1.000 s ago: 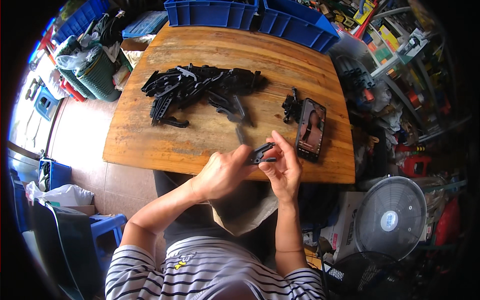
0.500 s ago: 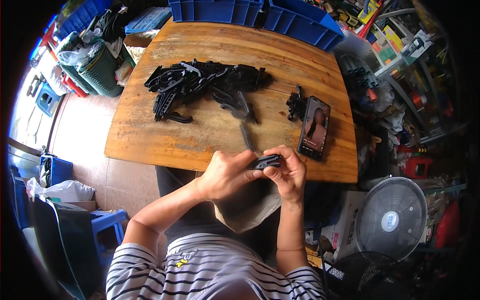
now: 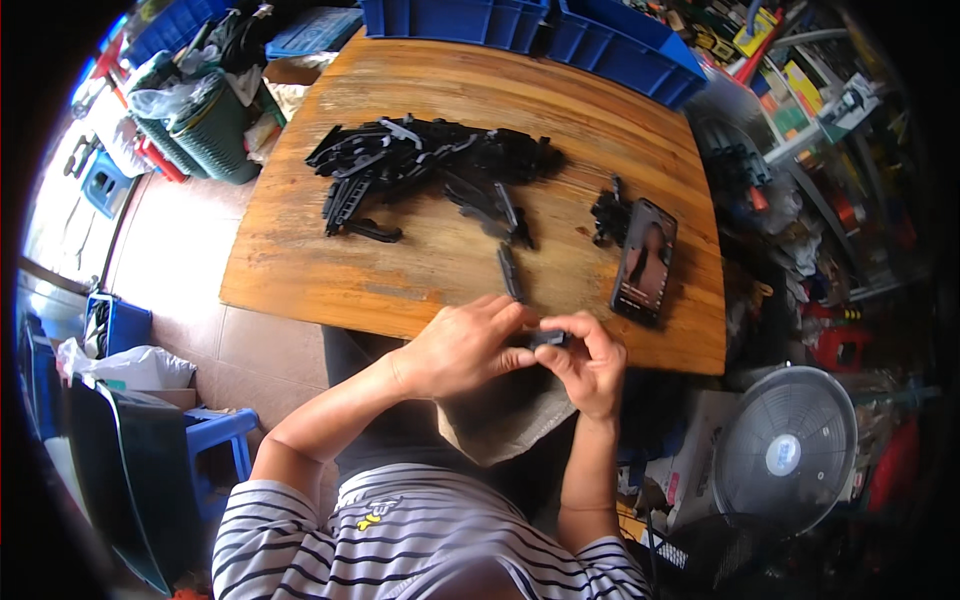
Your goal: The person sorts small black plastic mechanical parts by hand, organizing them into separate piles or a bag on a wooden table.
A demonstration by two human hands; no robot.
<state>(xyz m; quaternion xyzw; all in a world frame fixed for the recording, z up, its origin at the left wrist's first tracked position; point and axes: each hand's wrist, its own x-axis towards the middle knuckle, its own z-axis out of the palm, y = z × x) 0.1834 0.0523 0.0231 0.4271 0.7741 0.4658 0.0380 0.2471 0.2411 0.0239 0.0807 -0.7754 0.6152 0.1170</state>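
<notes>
Both hands meet at the near edge of the wooden table (image 3: 440,270), closed around one small black plastic part (image 3: 548,339). My left hand (image 3: 465,345) grips it from the left, its fingers covering most of it. With thumb and bent fingers, my right hand (image 3: 590,362) pinches the other end. Just beyond the hands, a slim black piece (image 3: 510,272) lies on the table. Farther back spreads a large pile of black plastic parts (image 3: 420,160). A smaller black cluster (image 3: 608,214) sits to the right, beside a phone (image 3: 643,260) with its screen lit.
Blue plastic crates (image 3: 455,22) stand along the table's far edge. To the right are a round fan (image 3: 785,450) and crowded shelves (image 3: 800,110). A blue stool (image 3: 222,440) and a dark green bin (image 3: 125,480) are at lower left. A cloth (image 3: 500,425) hangs below my hands.
The view has shifted slightly, so the table appears a little farther right. My fingers have closed further over the black part, and less of it shows.
</notes>
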